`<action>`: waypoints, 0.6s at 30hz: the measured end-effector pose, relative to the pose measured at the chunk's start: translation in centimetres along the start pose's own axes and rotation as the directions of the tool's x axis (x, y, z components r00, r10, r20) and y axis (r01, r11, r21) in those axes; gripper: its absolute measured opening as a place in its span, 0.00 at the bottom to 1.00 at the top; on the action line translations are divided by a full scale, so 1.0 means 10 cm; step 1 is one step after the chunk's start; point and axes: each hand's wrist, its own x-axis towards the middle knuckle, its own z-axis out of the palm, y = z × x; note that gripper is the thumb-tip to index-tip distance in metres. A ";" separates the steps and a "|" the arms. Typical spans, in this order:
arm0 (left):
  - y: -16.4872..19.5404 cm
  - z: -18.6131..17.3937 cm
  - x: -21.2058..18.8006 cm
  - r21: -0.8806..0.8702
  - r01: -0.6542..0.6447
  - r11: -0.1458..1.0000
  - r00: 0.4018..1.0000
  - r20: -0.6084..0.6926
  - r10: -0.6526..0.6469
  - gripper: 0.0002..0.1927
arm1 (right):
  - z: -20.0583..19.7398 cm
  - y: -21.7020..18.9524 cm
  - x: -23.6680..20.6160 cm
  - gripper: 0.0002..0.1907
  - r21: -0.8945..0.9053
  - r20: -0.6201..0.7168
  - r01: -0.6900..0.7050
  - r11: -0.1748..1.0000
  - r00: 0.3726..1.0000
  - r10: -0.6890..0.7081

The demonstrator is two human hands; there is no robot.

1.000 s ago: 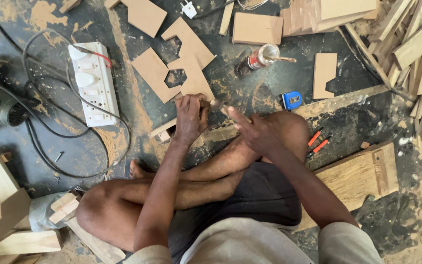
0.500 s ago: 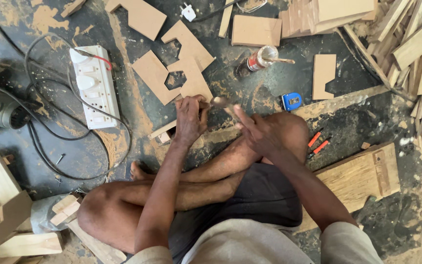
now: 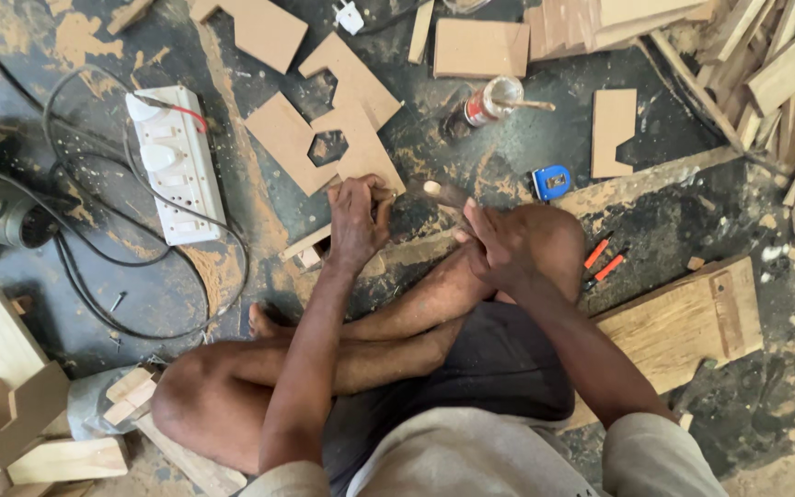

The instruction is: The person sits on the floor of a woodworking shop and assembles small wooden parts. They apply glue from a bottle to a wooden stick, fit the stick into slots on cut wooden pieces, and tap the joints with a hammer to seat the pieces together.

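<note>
Notched fibreboard cutout, dusty floor

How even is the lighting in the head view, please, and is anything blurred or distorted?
In the head view the light is soft and even, with only faint shadows under the left hand and right hand; there is no strong glare, even on the white power strip; the hands look slightly soft; the wood strips at the right edge splay outward, suggesting wide-angle distortion.
</note>
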 end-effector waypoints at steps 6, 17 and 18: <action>0.07 -0.05 0.02 0.000 -0.033 0.999 0.999 -0.030 0.033 0.19 | 0.01 -0.03 0.03 0.31 -0.186 0.271 -0.133 0.974 0.946 0.181; 0.12 -0.06 0.01 -0.042 -0.016 0.999 0.999 -0.049 0.014 0.19 | 0.04 -0.09 0.06 0.35 0.219 0.058 -0.261 0.940 0.965 0.255; 0.12 -0.05 0.01 -0.051 -0.007 0.999 0.999 -0.052 0.004 0.19 | 0.10 -0.09 0.11 0.38 0.290 0.030 -0.315 0.904 0.947 0.320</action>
